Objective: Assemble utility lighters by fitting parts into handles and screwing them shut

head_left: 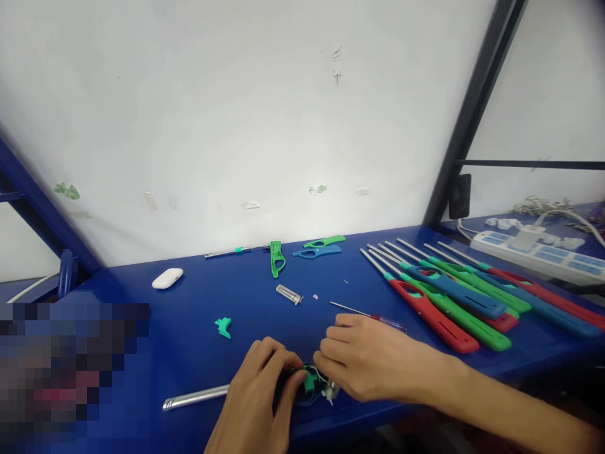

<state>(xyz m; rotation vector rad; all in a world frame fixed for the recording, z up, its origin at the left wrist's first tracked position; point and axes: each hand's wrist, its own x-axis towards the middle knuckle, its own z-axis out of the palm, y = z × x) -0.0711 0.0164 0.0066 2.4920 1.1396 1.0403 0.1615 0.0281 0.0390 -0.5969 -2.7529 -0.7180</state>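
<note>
At the table's front edge, my left hand (265, 391) is closed around an opened gas lighter, whose metal tube (196, 397) sticks out to the left. Its blue half shell (309, 398) and a green trigger (309, 382) show by my fingertips. My right hand (363, 356) is curled at the shell's right end. From under its fingers pokes the end of a clear fuel tank (332, 391), with a pale wire beside it. The fingertips themselves are partly hidden. Beyond my right hand lies a screwdriver (368, 313).
Several assembled lighters (435, 315) lie fanned out on the right. Farther back are a green half shell (276, 258), a loose metal tube (227, 252) and another clear tank (288, 294). A green trigger (224, 327), a white earbud case (167, 278) and a power strip (543, 252) also lie about.
</note>
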